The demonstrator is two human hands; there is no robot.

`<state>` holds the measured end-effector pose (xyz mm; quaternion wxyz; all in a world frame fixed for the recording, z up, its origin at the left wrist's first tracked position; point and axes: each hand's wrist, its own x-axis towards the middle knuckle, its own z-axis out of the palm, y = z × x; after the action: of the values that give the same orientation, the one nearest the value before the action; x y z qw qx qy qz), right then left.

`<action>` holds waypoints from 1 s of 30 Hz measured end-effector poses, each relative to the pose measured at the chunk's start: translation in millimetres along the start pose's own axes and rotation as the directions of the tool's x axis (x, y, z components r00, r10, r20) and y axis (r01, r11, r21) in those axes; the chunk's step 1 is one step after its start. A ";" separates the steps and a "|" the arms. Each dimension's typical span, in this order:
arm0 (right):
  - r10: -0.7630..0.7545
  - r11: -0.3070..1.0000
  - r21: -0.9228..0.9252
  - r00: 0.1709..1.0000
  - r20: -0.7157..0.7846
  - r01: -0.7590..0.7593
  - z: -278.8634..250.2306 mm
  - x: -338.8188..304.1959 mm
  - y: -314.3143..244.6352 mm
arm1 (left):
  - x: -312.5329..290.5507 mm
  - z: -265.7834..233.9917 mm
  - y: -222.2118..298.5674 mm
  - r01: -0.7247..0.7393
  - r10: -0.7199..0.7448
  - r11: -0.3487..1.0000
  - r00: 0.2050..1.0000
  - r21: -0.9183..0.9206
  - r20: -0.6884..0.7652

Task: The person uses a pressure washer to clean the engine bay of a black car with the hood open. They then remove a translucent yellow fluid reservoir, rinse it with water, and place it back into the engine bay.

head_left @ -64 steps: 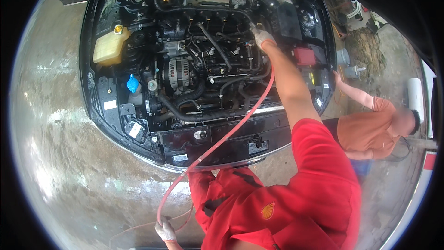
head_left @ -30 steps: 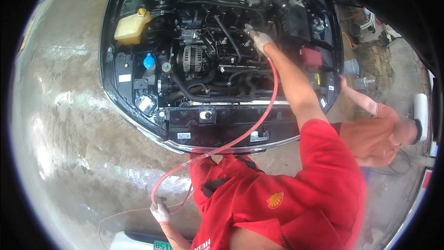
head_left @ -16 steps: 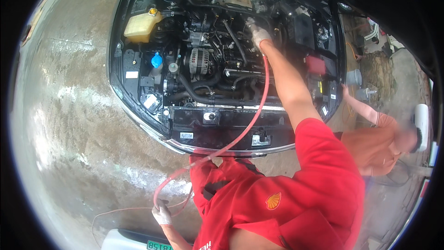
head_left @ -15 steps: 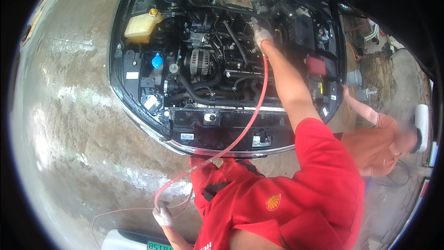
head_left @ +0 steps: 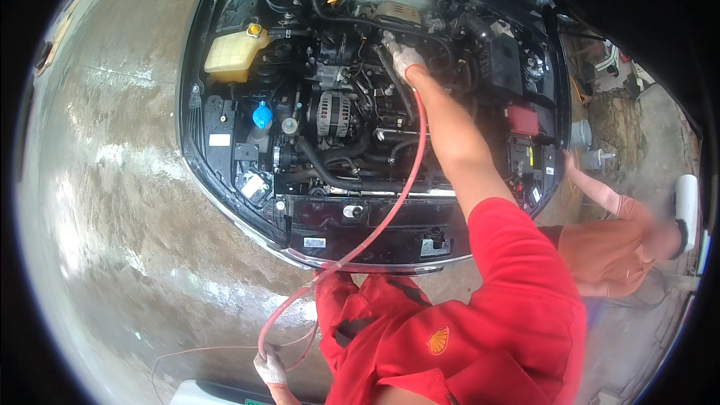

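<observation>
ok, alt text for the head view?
A person's white-gloved right hand reaches over an exposed engine; the left hand, low at the lower left, grips a red hose running up to the right hand. A co-worker in orange is beside the car.

I have one hose in hand and two gloves on. Before me I count one engine bay, one tank, one yellow cap, one blue cap, one alternator, one red box and one co-worker.
</observation>
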<state>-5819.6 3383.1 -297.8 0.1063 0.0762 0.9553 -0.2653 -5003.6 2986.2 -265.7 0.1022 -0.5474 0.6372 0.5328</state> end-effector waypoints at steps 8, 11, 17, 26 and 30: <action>-0.037 0.993 0.111 0.999 0.000 0.037 24.3 14.6 -23.5 | 1.6 -4.3 22.0 0.011 -0.009 0.995 1.000 0.101 -0.026; -0.075 0.994 0.073 0.997 -0.014 0.076 21.1 13.4 -11.7 | 7.7 -1.4 26.3 0.001 0.002 0.992 1.000 0.125 -0.023; 0.078 0.984 0.170 0.992 -0.103 -0.060 -11.2 -14.7 42.2 | 13.8 9.3 30.2 -0.030 0.025 0.995 0.998 0.091 0.049; 0.275 0.961 0.109 0.927 -0.255 -0.255 -47.2 -18.4 146.0 | 5.0 20.8 48.4 -0.033 0.025 0.995 0.996 0.091 0.086; 0.294 0.944 0.213 0.933 -0.208 -0.250 -55.2 -9.6 156.5 | 4.2 22.4 54.5 -0.039 0.028 0.988 0.997 0.151 0.072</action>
<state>-5787.7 3543.8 -326.0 0.0200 0.2486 0.9127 -0.3238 -5059.3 2992.4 -247.0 0.1570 -0.5083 0.6810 0.5032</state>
